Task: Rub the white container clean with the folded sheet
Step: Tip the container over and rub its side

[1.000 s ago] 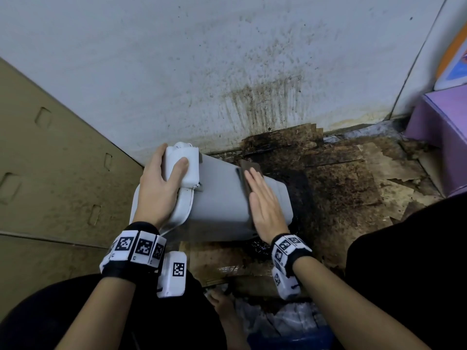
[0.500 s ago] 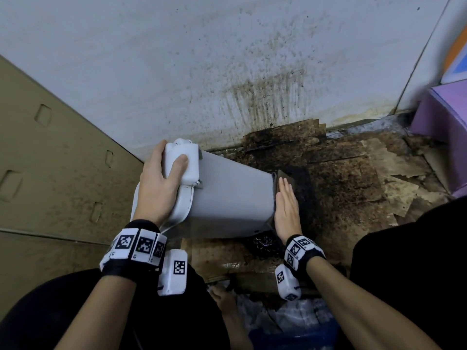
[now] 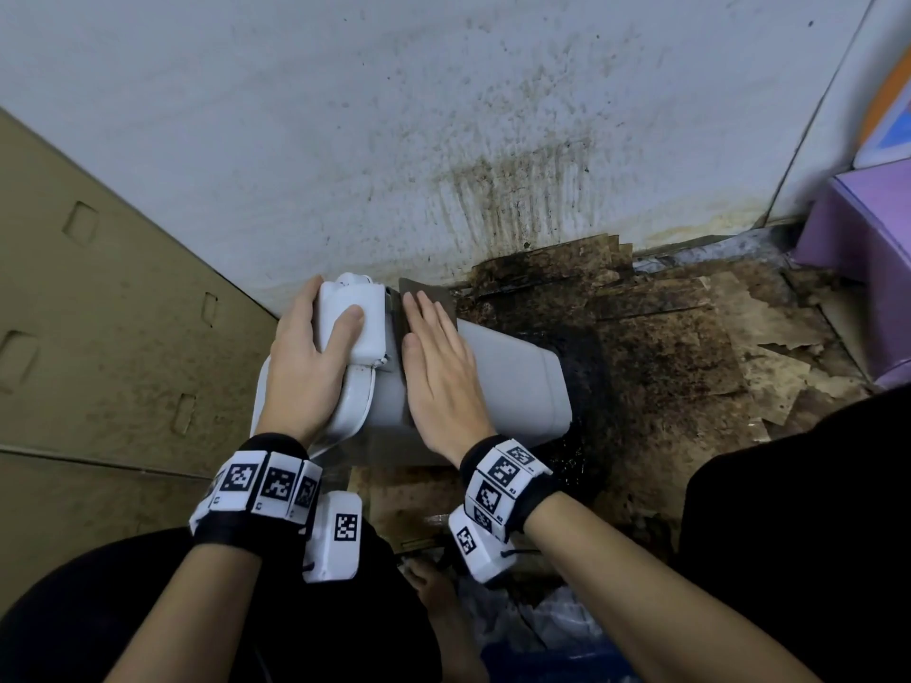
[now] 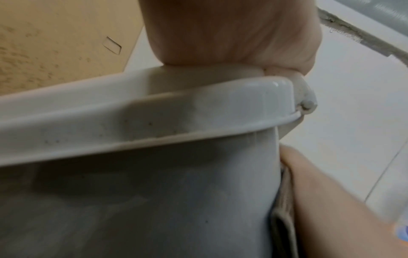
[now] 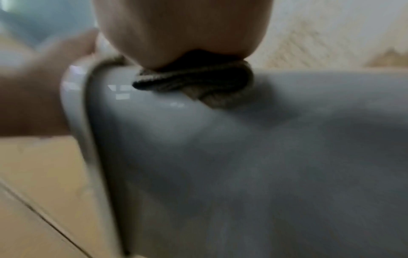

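The white container [image 3: 512,386] lies on its side on the dirty floor, lid end to the left. My left hand [image 3: 305,357] grips the white block at the lid end, thumb on top and fingers curled round it. My right hand [image 3: 438,362] lies flat on the container's upper side next to the lid, with straight fingers pressing the folded brown sheet [image 3: 426,298] against it. The right wrist view shows the sheet [image 5: 198,78] squeezed between palm and container [image 5: 243,157]. In the left wrist view the lid rim [image 4: 154,113] fills the frame.
A stained white wall [image 3: 443,115] rises right behind the container. A cardboard panel [image 3: 98,313] stands to the left. Torn, blackened cardboard [image 3: 665,347] covers the floor to the right, with a purple box [image 3: 867,268] beyond. Black-clad knees are at both lower corners.
My right hand slid the sheet to the container's base end on the right, then back left to the lid end. The left hand has kept its grip.
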`<state>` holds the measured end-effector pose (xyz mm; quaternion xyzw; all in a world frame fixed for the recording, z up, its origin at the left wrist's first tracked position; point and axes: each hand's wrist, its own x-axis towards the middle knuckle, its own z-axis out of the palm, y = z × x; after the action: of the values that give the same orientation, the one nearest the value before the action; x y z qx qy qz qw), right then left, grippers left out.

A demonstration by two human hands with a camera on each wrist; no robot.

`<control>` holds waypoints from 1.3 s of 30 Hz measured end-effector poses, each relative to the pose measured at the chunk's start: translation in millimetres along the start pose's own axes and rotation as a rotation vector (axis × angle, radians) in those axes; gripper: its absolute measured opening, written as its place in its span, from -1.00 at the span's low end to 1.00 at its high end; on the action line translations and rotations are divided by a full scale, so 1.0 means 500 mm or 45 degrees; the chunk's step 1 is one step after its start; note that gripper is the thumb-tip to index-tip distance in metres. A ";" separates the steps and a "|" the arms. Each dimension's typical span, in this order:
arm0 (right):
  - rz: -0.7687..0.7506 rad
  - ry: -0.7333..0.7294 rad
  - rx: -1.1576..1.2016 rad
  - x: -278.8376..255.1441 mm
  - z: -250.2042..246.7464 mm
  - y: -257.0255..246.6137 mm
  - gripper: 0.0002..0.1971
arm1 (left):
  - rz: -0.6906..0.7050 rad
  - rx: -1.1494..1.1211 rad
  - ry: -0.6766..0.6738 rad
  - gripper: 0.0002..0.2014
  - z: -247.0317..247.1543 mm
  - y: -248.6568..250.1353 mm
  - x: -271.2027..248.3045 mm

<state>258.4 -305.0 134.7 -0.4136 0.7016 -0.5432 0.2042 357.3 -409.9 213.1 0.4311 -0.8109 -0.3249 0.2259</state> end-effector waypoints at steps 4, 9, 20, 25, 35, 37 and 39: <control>-0.057 -0.008 -0.124 -0.007 -0.014 0.034 -0.49 | -0.006 -0.035 -0.005 -0.15 0.003 -0.004 0.004; 0.002 -0.059 -0.129 -0.001 -0.035 0.095 -0.49 | -0.037 -0.057 -0.004 -0.15 -0.002 -0.004 0.011; 0.565 -0.006 -0.063 -0.034 -0.110 0.335 -0.49 | -0.027 -0.052 0.002 -0.16 0.003 0.001 0.007; 0.626 0.061 -0.016 -0.024 -0.091 0.317 -0.49 | -0.025 -0.018 -0.020 -0.15 -0.002 0.002 0.005; 0.411 0.029 0.011 -0.020 -0.032 0.079 -0.41 | -0.016 0.029 -0.042 -0.18 0.004 0.016 0.003; 0.309 0.007 0.070 -0.017 -0.015 0.028 -0.38 | -0.012 0.036 -0.038 -0.20 0.003 0.018 0.002; 0.232 -0.029 0.124 -0.016 -0.001 -0.008 -0.41 | -0.010 0.035 -0.038 -0.21 0.001 0.019 0.000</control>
<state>264.2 -298.5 137.4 -0.3437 0.7068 -0.5510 0.2805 351.7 -405.9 219.5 0.4324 -0.8170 -0.3209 0.2065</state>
